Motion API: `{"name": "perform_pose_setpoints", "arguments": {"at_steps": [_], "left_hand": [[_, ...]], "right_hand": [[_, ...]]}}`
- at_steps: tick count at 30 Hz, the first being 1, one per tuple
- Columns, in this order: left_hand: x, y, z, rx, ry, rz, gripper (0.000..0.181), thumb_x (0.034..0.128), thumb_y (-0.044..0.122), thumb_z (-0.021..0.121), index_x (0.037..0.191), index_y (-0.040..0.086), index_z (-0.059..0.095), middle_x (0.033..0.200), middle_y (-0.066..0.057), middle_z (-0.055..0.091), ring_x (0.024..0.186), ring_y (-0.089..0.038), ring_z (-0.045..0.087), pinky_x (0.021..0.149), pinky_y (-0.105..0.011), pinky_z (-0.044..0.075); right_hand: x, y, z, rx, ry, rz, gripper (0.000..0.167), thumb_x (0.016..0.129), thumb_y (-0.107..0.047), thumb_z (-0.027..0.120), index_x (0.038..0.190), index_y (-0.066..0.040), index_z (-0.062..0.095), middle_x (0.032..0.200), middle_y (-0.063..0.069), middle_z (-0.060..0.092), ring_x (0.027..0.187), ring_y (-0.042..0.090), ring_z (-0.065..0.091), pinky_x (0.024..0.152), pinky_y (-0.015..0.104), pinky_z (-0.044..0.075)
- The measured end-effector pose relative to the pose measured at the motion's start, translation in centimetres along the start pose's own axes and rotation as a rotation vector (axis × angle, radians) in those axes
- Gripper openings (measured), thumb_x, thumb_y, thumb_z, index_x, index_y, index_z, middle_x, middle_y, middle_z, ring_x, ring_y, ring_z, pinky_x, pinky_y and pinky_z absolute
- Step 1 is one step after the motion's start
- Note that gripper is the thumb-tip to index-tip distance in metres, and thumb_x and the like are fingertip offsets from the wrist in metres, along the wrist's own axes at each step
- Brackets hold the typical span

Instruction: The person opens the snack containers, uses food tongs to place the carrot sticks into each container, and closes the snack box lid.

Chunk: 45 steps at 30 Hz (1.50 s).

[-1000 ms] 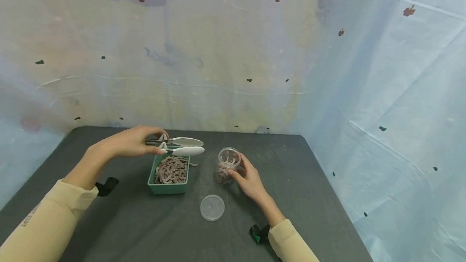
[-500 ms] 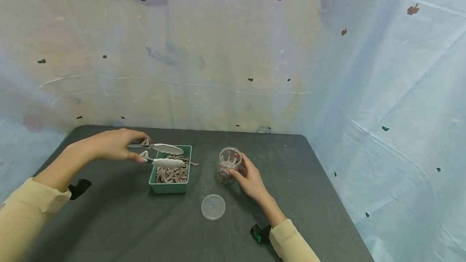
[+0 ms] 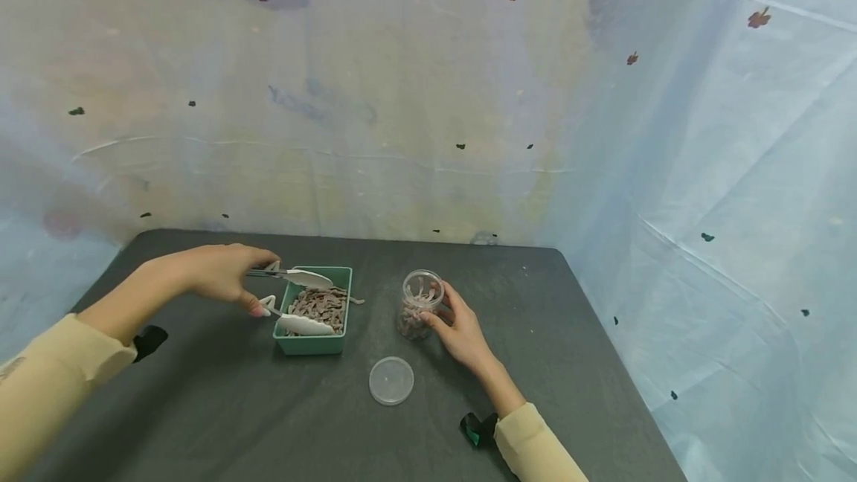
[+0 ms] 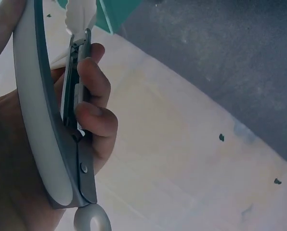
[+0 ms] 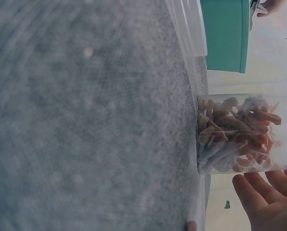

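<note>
My left hand (image 3: 224, 274) grips a pair of tongs (image 4: 42, 106) by the handles, fingers curled round them in the left wrist view. The white tong heads (image 3: 308, 324) are spread wide over a green rectangular box (image 3: 309, 346), with nothing between them. Inside the box lies a heap of brownish-grey strips (image 3: 321, 306); one strip pokes out over its right rim. To the right stands a clear open jar (image 3: 423, 281), partly filled with similar strips (image 5: 242, 132). My right hand (image 3: 462, 329) holds that jar by its side, thumb in front.
A clear round lid (image 3: 391, 381) lies flat on the dark grey table (image 3: 469, 274), in front of the box and jar. Behind the table hangs a pale patterned sheet (image 3: 402, 95), which continues down the right side.
The left hand has drawn the tongs leftward, back over the box, and their heads have spread apart. The right hand and the jar stay put.
</note>
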<state>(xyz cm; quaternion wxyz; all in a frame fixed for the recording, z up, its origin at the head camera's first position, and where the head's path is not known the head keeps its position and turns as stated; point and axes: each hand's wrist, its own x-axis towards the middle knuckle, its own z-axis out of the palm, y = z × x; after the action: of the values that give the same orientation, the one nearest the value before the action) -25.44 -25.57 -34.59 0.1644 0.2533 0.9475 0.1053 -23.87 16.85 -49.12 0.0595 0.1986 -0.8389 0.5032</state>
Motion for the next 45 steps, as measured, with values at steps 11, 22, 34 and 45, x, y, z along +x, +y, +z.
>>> {"name": "perform_pose_setpoints", "arguments": {"at_steps": [11,22,34,45], "left_hand": [[1.9,0.5,0.5,0.048,0.010,0.004,0.108,0.0759,0.064,0.084,0.153,-0.002,0.046,0.150,-0.027,0.051,0.134,-0.052,0.050,0.099,-0.068,0.046],[3.4,0.1,0.1,0.049,-0.082,0.035,0.104,0.0809,0.051,0.087,0.156,-0.005,0.041,0.150,-0.029,0.051,0.130,-0.049,0.055,0.098,-0.064,0.049],[3.7,0.4,0.3,0.063,-0.156,0.064,0.087,0.0879,0.040,0.083,0.152,-0.006,0.047,0.146,-0.029,0.054,0.129,-0.047,0.057,0.095,-0.057,0.053],[3.5,0.6,0.7,0.072,-0.100,0.086,0.073,0.0893,0.038,0.083,0.145,-0.001,0.056,0.140,-0.022,0.061,0.124,-0.044,0.061,0.092,-0.058,0.054]], "right_hand": [[-0.2,0.2,0.3,0.012,-0.008,-0.023,0.070,0.101,-0.022,0.072,0.158,-0.001,0.038,0.153,0.017,0.051,0.140,0.036,0.052,0.107,0.046,0.051],[-0.2,0.0,0.3,0.007,-0.009,0.004,0.069,0.100,-0.022,0.073,0.158,-0.005,0.039,0.154,0.014,0.050,0.140,0.034,0.052,0.107,0.045,0.050],[-0.1,0.1,0.2,-0.003,-0.004,0.007,0.068,0.100,-0.025,0.073,0.159,-0.009,0.040,0.154,0.014,0.050,0.140,0.034,0.053,0.107,0.046,0.051],[0.0,0.0,0.0,-0.007,0.000,0.002,0.068,0.100,-0.022,0.073,0.157,-0.004,0.041,0.153,0.015,0.051,0.140,0.035,0.053,0.107,0.047,0.050]]}}
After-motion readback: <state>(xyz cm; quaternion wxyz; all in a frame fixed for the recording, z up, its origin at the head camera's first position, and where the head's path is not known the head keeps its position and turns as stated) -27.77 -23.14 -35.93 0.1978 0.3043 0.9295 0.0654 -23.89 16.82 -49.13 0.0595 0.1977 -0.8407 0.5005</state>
